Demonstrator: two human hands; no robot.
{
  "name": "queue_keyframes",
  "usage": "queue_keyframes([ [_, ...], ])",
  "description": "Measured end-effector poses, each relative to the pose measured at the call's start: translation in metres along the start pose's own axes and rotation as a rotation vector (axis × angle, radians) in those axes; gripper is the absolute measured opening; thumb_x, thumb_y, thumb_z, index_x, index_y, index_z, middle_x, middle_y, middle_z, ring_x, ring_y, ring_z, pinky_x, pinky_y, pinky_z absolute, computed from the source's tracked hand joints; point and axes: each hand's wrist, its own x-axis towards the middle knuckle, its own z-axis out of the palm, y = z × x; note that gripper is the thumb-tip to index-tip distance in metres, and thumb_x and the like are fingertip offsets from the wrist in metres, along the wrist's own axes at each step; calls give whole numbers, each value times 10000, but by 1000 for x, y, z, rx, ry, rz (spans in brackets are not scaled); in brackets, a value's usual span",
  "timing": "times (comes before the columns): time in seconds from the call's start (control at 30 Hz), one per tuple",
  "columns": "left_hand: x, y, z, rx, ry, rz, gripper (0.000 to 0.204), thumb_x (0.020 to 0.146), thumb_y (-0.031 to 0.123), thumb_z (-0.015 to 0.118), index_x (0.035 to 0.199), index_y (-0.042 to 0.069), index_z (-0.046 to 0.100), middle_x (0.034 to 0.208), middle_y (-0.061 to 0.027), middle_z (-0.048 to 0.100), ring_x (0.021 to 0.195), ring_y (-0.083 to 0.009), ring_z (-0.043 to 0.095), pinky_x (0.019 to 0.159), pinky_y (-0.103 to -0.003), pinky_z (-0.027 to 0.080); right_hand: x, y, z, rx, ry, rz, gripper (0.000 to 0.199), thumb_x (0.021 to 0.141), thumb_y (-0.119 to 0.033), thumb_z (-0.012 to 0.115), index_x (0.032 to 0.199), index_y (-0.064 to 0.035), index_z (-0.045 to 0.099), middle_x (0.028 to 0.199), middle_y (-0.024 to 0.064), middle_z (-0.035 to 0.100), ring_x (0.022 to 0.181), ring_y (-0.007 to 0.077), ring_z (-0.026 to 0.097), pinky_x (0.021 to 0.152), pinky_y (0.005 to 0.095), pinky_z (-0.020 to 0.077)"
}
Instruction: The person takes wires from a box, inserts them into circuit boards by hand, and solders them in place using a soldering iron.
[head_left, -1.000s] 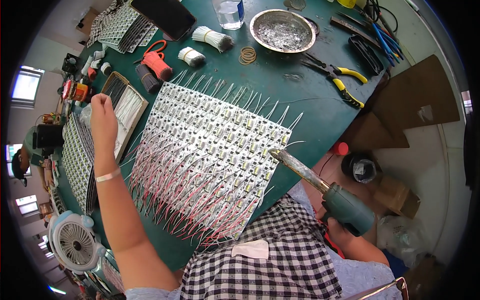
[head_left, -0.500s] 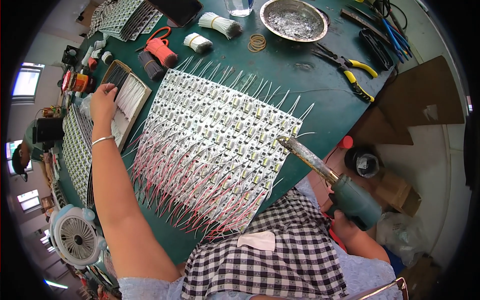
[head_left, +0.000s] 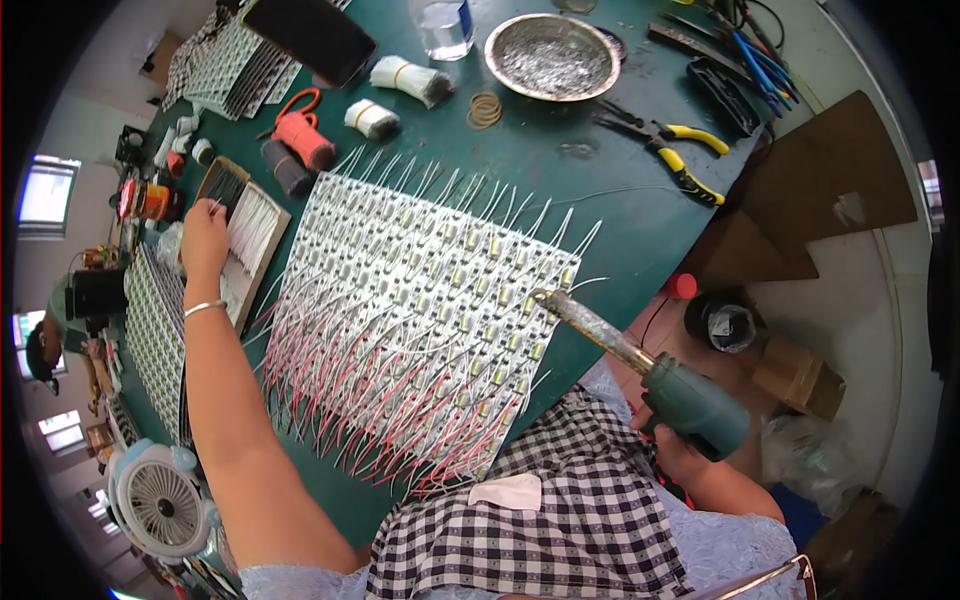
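My left hand point(head_left: 207, 238) is at the left side of an open cardboard box point(head_left: 277, 235) that holds black wires point(head_left: 228, 186) and white wires point(head_left: 256, 232). Its fingers are pinched together by the black wires; whatever is between them is too small to make out. My right hand point(head_left: 680, 452) grips the dark green handle of a soldering iron point(head_left: 698, 405). The iron's metal tip rests at the right edge of a panel of circuit boards point(head_left: 420, 290), touching or just above it. White wires stick out along the panel's far edge, and red and white wires cover its near part.
Bundled wires point(head_left: 410, 80), a phone point(head_left: 310, 40), a metal bowl of solder scraps point(head_left: 552, 57), rubber bands point(head_left: 485, 111) and yellow-handled pliers point(head_left: 665, 150) lie on the green table point(head_left: 640, 240). More panels point(head_left: 155, 330) and a fan point(head_left: 163, 502) stand left.
The whole view has shifted, so the table's things sit further left. My left fingers have drawn back slightly from the black wires and closed. The soldering iron stays at the panel's right edge.
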Motion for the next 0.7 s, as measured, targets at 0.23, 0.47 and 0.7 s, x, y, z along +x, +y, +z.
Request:
queue_keyframes([
  [0.23,-13,38,-34,26,256,-19,107,881,136,559,904,35,585,908,-150,631,817,-320,609,709,-381,471,-4,1,1,-62,42,12,374,938,-261,462,1165,36,476,794,91,621,737,154,579,699,281,455],
  [0.47,-151,203,-67,-551,65,614,209,643,-41,644,819,73,635,756,-57,610,692,-219,591,619,-305,475,-11,0,-1,109,137,108,196,767,-2,569,958,-19,611,794,70,651,684,184,637,640,294,505],
  [0.7,-241,238,-62,-624,-118,627,224,638,47,689,853,102,659,745,-28,581,613,-212,545,520,-317,445,-28,-11,-9,-7,56,74,183,760,-80,643,939,-43,634,871,92,654,752,228,655,684,309,521],
])
